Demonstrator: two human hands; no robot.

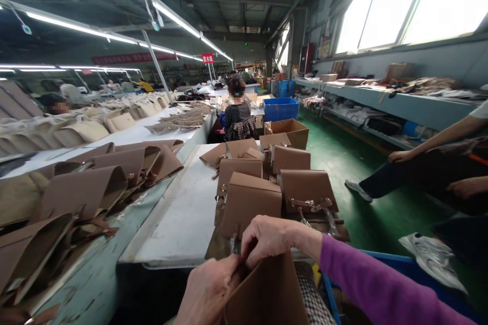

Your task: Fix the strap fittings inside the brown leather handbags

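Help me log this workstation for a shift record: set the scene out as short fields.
Left hand: gripping a brown bag
Right hand: at the same bag's edge, beside the left hand
Right sleeve: purple
White table: several brown bags on it
Side bench: more bags, to the left
Ahead: seated person, striped top

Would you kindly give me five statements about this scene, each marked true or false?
1. The left hand and right hand are both on one brown bag. True.
2. The wearer's right arm is in yellow. False: its sleeve is purple.
3. The floor is green. True.
4. Someone ahead wears plain red. False: that person's top is striped.
5. Several brown bags rest on the white table ahead. True.
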